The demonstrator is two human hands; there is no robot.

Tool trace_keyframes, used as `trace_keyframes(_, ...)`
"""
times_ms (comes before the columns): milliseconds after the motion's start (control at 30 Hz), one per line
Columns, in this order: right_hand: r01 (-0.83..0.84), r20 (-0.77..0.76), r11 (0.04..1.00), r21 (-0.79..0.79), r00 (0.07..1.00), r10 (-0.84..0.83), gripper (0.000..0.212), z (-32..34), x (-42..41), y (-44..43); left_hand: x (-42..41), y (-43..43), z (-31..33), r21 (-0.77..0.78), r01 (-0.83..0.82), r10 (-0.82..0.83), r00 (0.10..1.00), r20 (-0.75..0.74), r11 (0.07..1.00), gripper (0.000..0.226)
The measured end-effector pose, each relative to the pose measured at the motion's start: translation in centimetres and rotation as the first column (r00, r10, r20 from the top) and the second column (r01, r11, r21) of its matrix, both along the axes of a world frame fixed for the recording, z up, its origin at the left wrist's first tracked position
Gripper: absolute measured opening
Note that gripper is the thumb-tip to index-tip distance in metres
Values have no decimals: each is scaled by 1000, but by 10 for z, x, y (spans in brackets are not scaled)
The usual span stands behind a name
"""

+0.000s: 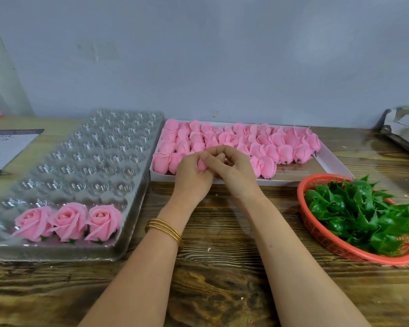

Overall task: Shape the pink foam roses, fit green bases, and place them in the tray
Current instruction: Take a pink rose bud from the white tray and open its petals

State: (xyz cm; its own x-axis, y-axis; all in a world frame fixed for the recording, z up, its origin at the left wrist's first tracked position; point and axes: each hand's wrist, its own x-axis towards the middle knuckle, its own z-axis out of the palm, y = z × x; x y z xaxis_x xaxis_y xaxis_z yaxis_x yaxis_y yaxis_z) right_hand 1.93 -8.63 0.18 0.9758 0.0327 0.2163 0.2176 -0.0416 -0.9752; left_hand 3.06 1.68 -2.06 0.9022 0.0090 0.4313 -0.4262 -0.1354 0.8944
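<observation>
Hands meet just above the box's near edge: left hand [194, 172] and right hand [234, 167] both curl round one bud [202, 165], pinching it with the fingertips. Bench [222, 267] lies under them. Tray [92, 147] sits left of the hands, three roses [69, 220] in its near row. Box [293, 183] is just beyond the hands, and a basket [335, 251] of bases [359, 213] is to their right. Best guess: ease outer petals out evenly and lightly, since foam probably tears. Sheet [5, 145] far left has print too small to read.

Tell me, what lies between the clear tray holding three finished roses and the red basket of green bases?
The head view shows wooden table there, crossed by the person's left forearm, wearing gold bangles, and right forearm.
</observation>
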Motion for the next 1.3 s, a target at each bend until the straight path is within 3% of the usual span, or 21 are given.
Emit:
trace_keyframes(667,-2,14,1000,-29,1000,2,12,0,1,2,-1,-2,1,7,-70,70,997,-36,998,20)
trace_keyframes(833,-30,-21,1000,9,999,30,25,-1,1,4,2,0,3,-80,-198,186,973,-135,977,22)
trace_keyframes(933,-80,-55,994,78,995,85,23,0,1,2,2,1,5,-233,-227,164,952,-260,946,26)
trace_keyframes(1000,-107,-41,993,56,993,109,25,-1,0,0,3,2,8,-342,-245,112,924,-365,907,46)
trace_keyframes(1067,-98,-19,995,-18,995,98,26,-2,0,1,3,2,13,-412,-240,37,896,-443,879,101)
trace_keyframes(1100,-93,-11,994,-56,996,92,28,-2,0,1,2,1,15,-438,-234,12,893,-451,868,117)
trace_keyframes(1300,-59,33,992,-109,997,63,29,-5,0,4,0,-5,14,-454,-223,-1,897,-442,863,127)
